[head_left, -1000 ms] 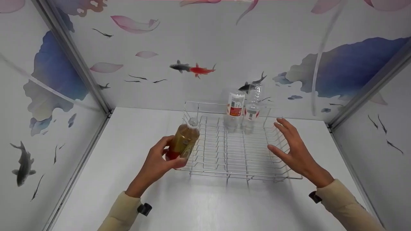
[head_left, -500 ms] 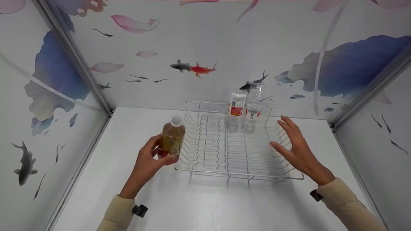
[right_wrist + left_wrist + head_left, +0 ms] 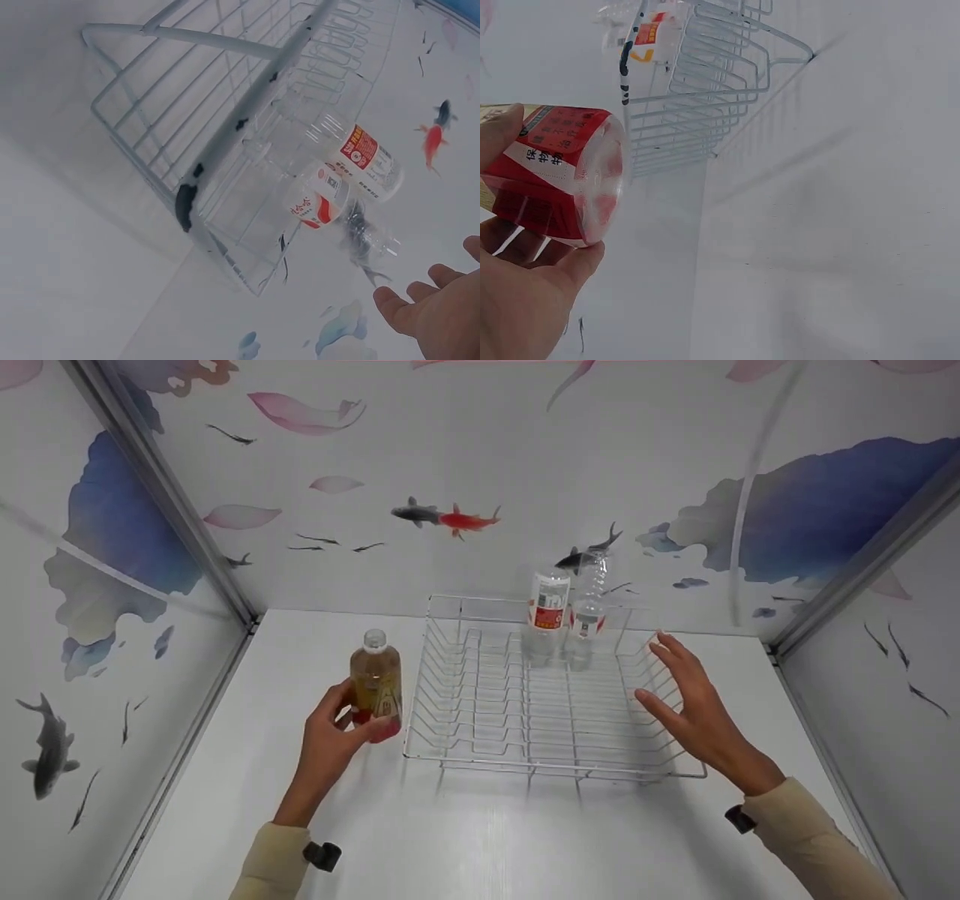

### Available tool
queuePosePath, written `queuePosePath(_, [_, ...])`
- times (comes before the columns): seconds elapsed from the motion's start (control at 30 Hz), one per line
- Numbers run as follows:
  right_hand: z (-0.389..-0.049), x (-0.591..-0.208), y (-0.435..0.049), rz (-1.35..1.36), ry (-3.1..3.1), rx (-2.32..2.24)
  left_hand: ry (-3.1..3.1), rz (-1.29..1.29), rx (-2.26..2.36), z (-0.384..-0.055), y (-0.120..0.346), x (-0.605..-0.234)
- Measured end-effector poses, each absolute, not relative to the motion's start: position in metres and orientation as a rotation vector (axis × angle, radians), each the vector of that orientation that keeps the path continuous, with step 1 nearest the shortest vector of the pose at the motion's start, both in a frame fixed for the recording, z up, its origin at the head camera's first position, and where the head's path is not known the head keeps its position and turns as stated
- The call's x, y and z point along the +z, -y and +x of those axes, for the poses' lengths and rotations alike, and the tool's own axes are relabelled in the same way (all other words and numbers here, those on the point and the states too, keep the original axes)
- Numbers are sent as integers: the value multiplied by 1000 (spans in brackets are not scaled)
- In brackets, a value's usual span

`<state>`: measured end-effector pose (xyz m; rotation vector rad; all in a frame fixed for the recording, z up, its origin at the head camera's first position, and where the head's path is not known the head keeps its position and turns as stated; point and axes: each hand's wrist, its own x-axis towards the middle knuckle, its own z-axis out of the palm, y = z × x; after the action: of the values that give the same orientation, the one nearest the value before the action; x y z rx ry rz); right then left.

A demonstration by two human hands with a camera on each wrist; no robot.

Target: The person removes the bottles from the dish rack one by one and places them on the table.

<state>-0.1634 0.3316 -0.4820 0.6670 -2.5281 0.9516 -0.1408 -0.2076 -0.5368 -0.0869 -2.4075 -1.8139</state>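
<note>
My left hand (image 3: 330,735) grips a plastic bottle (image 3: 376,690) with a yellow and red label, thumb on one side and fingers on the other. It is upright, with its neck on top, left of a white wire dish rack (image 3: 480,766). Off the table, the bottle shows its clear base in the left wrist view, beside the red label (image 3: 555,176). My right hand (image 3: 694,712) hovers by the rack's right side, fingers spread, holding nothing. At the rack's back stand two clear bottles, one with a red and white label (image 3: 550,611), the other slimmer (image 3: 587,622).
The rack stands on a white table (image 3: 480,840), with its left wire side between the held bottle and the rack's inside. Printed white panels (image 3: 337,562) close off the back and both sides.
My left hand has carried the bottle leftward, from over the rack's left edge to outside it, and the bottle has gone from tilted to upright. My right hand has barely moved.
</note>
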Motion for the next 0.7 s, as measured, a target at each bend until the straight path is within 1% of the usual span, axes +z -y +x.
queuePosePath(0.4, [-165,-483,-335,607,2532,968,2417,-5,-1793,-147,203,-547])
queuePosePath(0.7, [-161,-485,-333,618,2520,965,2420,28,-1756,-154,203,-565])
